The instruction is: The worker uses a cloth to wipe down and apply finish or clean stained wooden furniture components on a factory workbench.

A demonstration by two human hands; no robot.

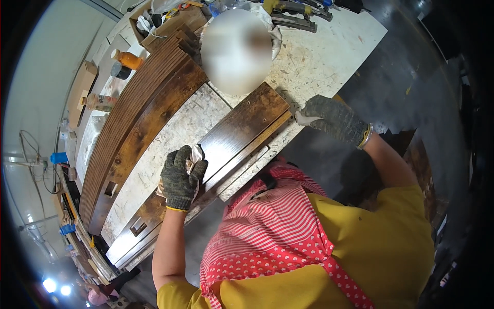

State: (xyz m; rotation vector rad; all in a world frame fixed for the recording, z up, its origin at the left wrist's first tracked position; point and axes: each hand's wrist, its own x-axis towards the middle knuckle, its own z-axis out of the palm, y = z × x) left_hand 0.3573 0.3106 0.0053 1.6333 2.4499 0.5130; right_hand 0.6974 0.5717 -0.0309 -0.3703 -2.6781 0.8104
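A long dark-brown wooden board (247, 122) lies slantwise along the table's near edge, glossy in the middle, with a rectangular slot toward its lower left end. My left hand (181, 177), in a dark grey knit glove, is closed round a crumpled pale rag (196, 154) and rests on the board. Just off the board's right end is my right hand (334, 119), gloved the same way. Its fingers are drawn together, and something pale shows at their tips, too small to name. Beyond the board stands a row of stacked brown boards (146, 95), edges up, behind one flat-faced board.
The worn white table (329, 51) carries nail guns (293, 13) at the far side. An open cardboard box (170, 23) holds odds and ends. An orange bottle (127, 59), a dark jar (120, 71) and a clear bottle (100, 102) stand left of the stack. A blurred round patch hides part of the table.
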